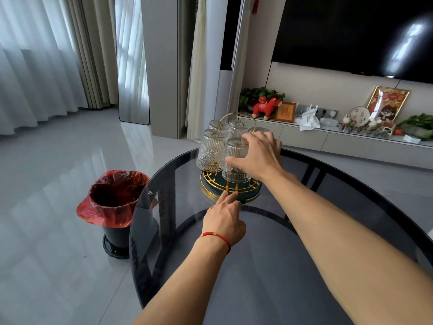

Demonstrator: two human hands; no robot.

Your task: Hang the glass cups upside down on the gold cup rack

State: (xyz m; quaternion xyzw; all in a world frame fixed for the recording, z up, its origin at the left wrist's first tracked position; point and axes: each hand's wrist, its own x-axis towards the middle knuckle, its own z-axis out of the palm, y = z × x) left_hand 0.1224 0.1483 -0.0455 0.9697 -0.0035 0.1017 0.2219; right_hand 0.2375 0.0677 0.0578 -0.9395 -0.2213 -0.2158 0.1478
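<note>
The gold cup rack (pixel 210 191) stands on a dark green round base at the far side of the dark glass table (pixel 281 266). Several ribbed glass cups hang upside down on it, among them a left cup (pixel 210 151). My right hand (pixel 260 156) grips the front glass cup (pixel 234 171), which is upside down over the rack's base. My left hand (pixel 225 221), with a red string bracelet on the wrist, rests its fingertips against the rack's front rim. A further cup behind my right hand is mostly hidden.
A black bin with a red liner (pixel 114 207) stands on the floor left of the table. Beyond the table runs a low TV cabinet (pixel 351 141) with ornaments, under a wall-mounted television (pixel 351 31). Curtains hang at the left.
</note>
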